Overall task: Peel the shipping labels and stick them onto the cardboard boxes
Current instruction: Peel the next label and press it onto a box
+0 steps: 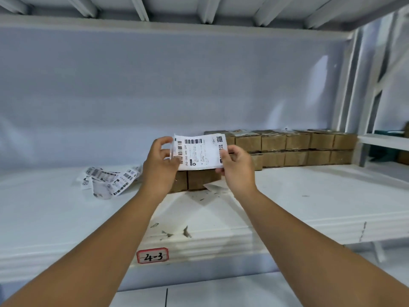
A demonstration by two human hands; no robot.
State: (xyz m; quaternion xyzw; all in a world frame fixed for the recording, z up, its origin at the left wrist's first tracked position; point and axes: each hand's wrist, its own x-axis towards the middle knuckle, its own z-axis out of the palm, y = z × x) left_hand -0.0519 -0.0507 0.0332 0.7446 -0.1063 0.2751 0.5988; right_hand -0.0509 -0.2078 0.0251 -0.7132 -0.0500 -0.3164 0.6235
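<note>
I hold a white shipping label [200,151] with barcodes up in front of me, above the shelf. My left hand [160,165] pinches its left edge, where a thin layer curls away from the sheet. My right hand [238,167] pinches the right edge between thumb and fingers. Just below the label sit two small brown cardboard boxes [199,179], partly hidden by my hands. A two-high row of more cardboard boxes [294,147] runs along the back wall to the right.
A crumpled strip of printed labels [108,180] lies on the white shelf [309,207] to the left. A loose white paper scrap [213,187] lies by the near boxes. A red-framed tag reading 4-3 [152,255] marks the shelf's front edge. Shelf uprights [363,107] stand at right.
</note>
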